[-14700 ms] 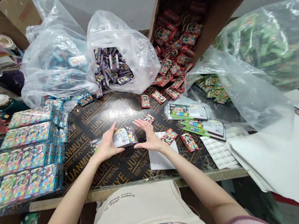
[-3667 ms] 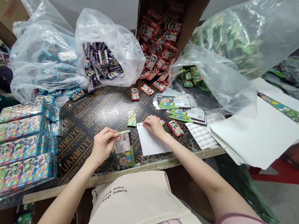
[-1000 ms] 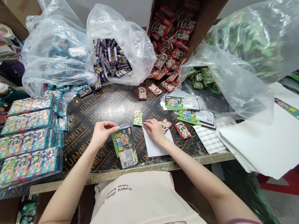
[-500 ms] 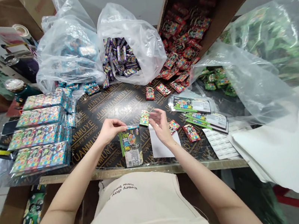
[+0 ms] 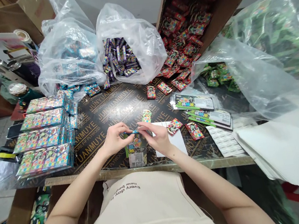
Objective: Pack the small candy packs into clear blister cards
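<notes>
My left hand [image 5: 116, 138] and my right hand [image 5: 155, 137] both pinch the top edge of a small colourful packet bag [image 5: 135, 151] near the front edge of the dark plywood table [image 5: 101, 112]. The bag shows a green printed front and a white label at its lower end. A white sheet [image 5: 174, 138] lies just right of my right hand. One loose green packet [image 5: 146, 116] sits right behind my hands, and two red packets [image 5: 174, 125] lie to the right.
Finished multi-packs [image 5: 43, 138] are stacked at the left. At the back stand clear bags of blue [image 5: 69, 52] and purple [image 5: 122, 55] packets and a tipped carton of red ones [image 5: 182, 34]. Green packets in plastic [image 5: 265, 40], flat bags [image 5: 197, 101] and white sheets [image 5: 288, 146] fill the right.
My right hand left the white sheet and came over to the bag's top edge, joining my left hand. The bag stayed in place near the front edge.
</notes>
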### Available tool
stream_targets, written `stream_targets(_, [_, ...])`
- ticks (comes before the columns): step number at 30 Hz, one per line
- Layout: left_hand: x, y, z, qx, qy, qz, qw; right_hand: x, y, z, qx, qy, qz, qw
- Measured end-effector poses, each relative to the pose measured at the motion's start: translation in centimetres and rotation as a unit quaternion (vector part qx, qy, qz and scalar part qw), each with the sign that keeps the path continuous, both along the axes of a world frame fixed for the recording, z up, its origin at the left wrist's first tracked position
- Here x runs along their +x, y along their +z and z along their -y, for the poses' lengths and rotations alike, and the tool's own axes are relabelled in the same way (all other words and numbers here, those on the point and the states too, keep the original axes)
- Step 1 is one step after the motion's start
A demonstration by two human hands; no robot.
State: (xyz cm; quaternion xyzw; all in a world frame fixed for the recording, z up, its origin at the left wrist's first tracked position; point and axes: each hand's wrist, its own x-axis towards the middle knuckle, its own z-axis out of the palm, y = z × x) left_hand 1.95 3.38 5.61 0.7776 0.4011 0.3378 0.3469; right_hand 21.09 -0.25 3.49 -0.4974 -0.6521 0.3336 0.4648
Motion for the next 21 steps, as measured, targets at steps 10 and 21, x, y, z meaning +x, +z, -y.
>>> stream_targets(10, [-0.1,-0.5,0.7,0.021,-0.011,0.003,1.000,1.8,2.2,-2.1,-0.054,-0.003,-0.026,0.998])
stream_targets(21, [0.4,-1.5,1.0,-0.137,0.102,0.147,0.974,0.0,3.1,-6.4,-0.249,0.276,0.039,0.927])
